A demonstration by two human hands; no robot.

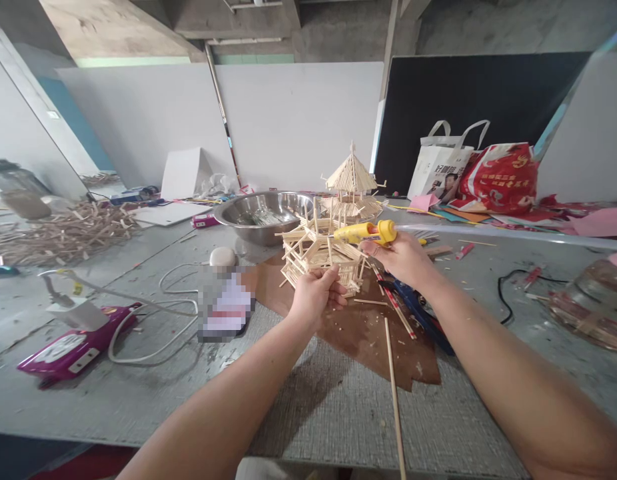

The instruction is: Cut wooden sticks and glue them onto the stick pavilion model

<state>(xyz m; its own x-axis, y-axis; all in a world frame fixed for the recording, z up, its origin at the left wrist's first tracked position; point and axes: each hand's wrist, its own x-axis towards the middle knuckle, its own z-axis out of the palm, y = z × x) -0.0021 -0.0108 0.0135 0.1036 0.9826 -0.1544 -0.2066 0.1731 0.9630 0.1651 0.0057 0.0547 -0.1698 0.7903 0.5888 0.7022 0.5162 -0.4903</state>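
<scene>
A small pavilion model (299,248) built from thin wooden sticks stands in front of me on a brown sheet (373,350). My left hand (314,293) is closed on its near lower edge, thumb on top. In my right hand (401,259) is a yellow hot glue gun (359,233), its nozzle pointing left at the upper sticks of the model. A long clear glue stick (488,233) runs out of the gun's back. Behind stands another stick model with a pointed roof (352,175). Under my right forearm lies a blue-handled tool (419,315), partly hidden.
A metal basin (256,233) sits behind the model. To the left are a phone (226,307), white cables and a purple power strip (81,343). A single stick (394,393) overhangs the near table edge. Bags (501,179), coloured paper and a clear jar (593,303) occupy the right.
</scene>
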